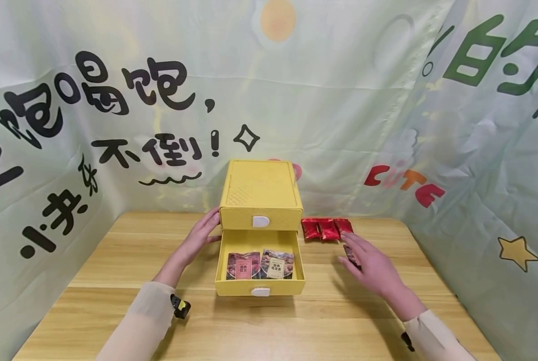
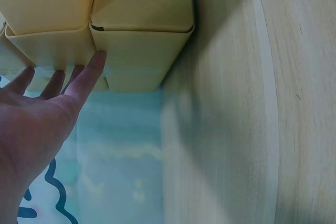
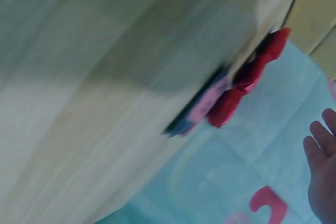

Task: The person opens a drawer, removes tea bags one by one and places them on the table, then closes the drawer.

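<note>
A yellow two-drawer box [image 1: 261,185] stands on the table, its lower drawer [image 1: 260,287] pulled out. Inside that drawer lie a pink-labelled tea sachet [image 1: 243,266] and a cream-labelled tea sachet [image 1: 277,264], side by side. My left hand [image 1: 199,235] touches the box's left side; the left wrist view shows its extended fingers against the yellow wall. My right hand [image 1: 372,263] hovers with fingers extended over another sachet [image 1: 352,255], mostly hidden under it in the head view. In the right wrist view this sachet [image 3: 205,103] has a pink label and lies on the table, apart from the hand.
Three shiny red packets [image 1: 327,229] lie in a row behind the right hand, just right of the box. A printed cloth [image 1: 341,125] hangs around the wooden table's [image 1: 197,331] back and sides. The upper drawer [image 1: 239,219] is closed.
</note>
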`<action>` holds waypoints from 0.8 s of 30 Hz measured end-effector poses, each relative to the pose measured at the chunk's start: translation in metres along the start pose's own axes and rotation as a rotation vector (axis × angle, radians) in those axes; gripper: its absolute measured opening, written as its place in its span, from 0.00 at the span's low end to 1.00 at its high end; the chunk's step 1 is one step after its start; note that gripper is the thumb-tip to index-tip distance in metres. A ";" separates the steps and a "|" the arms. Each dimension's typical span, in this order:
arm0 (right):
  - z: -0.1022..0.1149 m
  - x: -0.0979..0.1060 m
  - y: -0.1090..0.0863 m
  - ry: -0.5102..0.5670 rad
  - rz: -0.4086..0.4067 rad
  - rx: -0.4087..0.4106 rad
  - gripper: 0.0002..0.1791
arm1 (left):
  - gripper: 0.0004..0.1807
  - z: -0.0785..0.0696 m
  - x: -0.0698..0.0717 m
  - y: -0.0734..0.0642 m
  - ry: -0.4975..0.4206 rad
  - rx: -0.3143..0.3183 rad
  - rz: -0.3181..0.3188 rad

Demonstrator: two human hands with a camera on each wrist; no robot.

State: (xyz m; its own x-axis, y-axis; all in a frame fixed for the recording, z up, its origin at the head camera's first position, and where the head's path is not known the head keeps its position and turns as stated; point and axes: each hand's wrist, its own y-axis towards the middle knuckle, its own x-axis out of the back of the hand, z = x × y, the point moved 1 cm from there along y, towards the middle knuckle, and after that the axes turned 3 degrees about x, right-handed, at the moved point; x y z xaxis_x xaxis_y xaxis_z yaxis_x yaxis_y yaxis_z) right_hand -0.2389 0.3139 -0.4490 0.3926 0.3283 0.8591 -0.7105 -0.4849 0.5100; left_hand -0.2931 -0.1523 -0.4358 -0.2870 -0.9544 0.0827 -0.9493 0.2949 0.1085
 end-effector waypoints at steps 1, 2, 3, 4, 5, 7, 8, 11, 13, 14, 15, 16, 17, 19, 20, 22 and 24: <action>0.003 0.001 0.002 0.002 -0.012 0.014 0.36 | 0.34 0.000 0.000 0.000 -0.001 0.000 0.000; 0.007 0.003 0.003 0.005 -0.024 0.028 0.35 | 0.34 0.000 0.000 0.000 -0.003 0.001 0.001; 0.010 0.004 0.005 0.010 -0.036 0.043 0.33 | 0.34 0.000 0.000 0.000 -0.004 0.002 0.000; 0.014 0.006 0.006 0.017 -0.046 0.058 0.32 | 0.34 0.000 0.000 0.000 -0.006 0.004 0.001; 0.017 0.007 0.008 0.024 -0.056 0.073 0.31 | 0.34 0.000 0.000 0.000 -0.007 0.006 0.001; 0.025 0.010 0.012 0.030 -0.071 0.103 0.30 | 0.34 0.000 0.000 0.000 -0.010 0.008 0.002; 0.028 0.012 0.014 0.034 -0.077 0.118 0.30 | 0.34 0.000 0.000 0.000 -0.011 0.008 0.003; 0.039 0.016 0.020 0.043 -0.091 0.157 0.30 | 0.34 0.000 0.000 0.000 -0.009 0.004 0.003; 0.046 0.018 0.024 0.048 -0.097 0.181 0.30 | 0.34 0.000 0.001 0.001 -0.008 0.001 0.003; 0.049 0.020 0.026 0.054 -0.103 0.193 0.30 | 0.34 0.000 0.001 0.001 -0.008 0.001 0.004; 0.052 0.021 0.027 0.058 -0.110 0.204 0.30 | 0.34 0.000 0.001 0.001 -0.008 0.001 0.006; 0.056 0.022 0.029 0.063 -0.115 0.215 0.31 | 0.34 0.000 0.001 0.001 -0.009 0.001 0.008; 0.059 0.023 0.031 0.067 -0.123 0.229 0.30 | 0.34 0.000 0.001 0.001 -0.010 0.002 0.010; 0.065 0.024 0.034 0.081 -0.136 0.256 0.29 | 0.34 0.000 0.001 0.001 -0.011 0.004 0.013; 0.068 0.025 0.036 0.084 -0.145 0.270 0.27 | 0.34 0.000 0.001 0.001 -0.012 0.004 0.013; 0.074 0.025 0.039 0.085 -0.159 0.295 0.24 | 0.34 0.000 0.001 0.001 -0.011 0.004 0.012; 0.080 0.026 0.043 0.093 -0.165 0.317 0.24 | 0.34 0.000 0.001 0.001 -0.010 0.003 0.011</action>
State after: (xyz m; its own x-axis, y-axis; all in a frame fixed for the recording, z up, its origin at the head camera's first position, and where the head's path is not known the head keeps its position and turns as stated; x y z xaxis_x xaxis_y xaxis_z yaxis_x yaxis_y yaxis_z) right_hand -0.2122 0.2368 -0.4011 0.4216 0.4881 0.7642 -0.4200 -0.6418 0.6416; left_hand -0.2940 -0.1528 -0.4355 -0.2986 -0.9515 0.0740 -0.9466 0.3052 0.1044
